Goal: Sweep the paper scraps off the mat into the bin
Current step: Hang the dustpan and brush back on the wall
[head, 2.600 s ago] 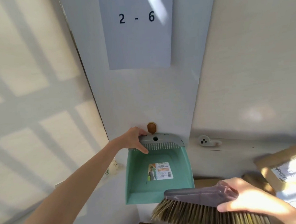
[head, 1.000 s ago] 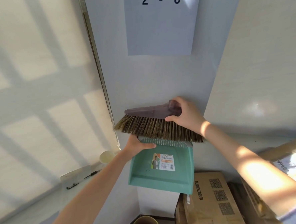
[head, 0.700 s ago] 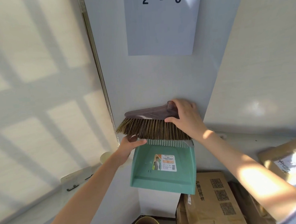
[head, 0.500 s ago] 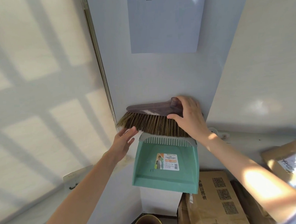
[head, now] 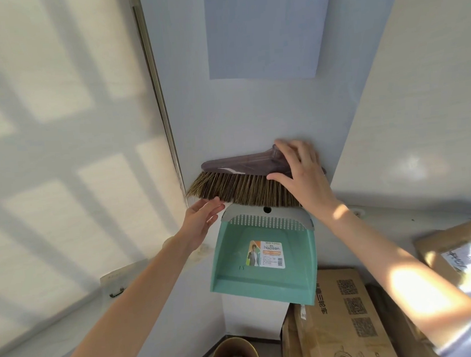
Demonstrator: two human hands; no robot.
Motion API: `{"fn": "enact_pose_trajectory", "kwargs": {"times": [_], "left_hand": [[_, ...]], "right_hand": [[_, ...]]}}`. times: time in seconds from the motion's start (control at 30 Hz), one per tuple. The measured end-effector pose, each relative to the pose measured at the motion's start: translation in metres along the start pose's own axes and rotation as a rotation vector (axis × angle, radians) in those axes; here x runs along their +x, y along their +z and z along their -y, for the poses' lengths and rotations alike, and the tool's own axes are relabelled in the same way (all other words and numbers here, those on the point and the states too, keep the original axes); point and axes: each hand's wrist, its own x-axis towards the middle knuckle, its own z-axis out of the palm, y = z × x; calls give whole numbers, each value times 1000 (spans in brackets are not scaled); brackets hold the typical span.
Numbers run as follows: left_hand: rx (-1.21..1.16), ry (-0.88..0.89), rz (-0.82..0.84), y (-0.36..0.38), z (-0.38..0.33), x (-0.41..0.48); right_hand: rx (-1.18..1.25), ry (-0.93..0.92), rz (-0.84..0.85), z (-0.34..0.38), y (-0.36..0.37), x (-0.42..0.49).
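Looking down into a round bin (head: 234, 353) at the bottom edge, low in the corner, holding something pale and crumpled, too blurred to name. Passing closed cardboard boxes (head: 345, 318) just to its right. Holding the left hand (head: 204, 220) up with fingers straight and relaxed, gripping nothing, fingertips just beside the upper left corner of a green dustpan (head: 265, 276) and right under the bristles. Finding that dustpan hanging flat on the wall, open face outward, carrying only a printed label inside. Clamping the right hand (head: 301, 171) round the right end of the brush (head: 240, 178), thumb on the bristles, fingers over its dark back, holding it against the wall directly above the dustpan. Showing a pale sheet (head: 267, 38) stuck higher up.
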Motion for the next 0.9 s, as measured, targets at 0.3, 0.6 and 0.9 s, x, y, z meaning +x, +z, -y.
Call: {"fn": "enact_pose_trajectory", "kwargs": {"times": [0.3, 0.6, 0.9], "left_hand": [[-60, -25, 36, 7, 7, 6], [-104, -60, 14, 6, 13, 11], [-91, -76, 18, 6, 13, 13]], "right_hand": [[-6, -22, -26, -5, 3, -4], [159, -5, 18, -10, 3, -9], [194, -27, 46, -17, 2, -13]]}}
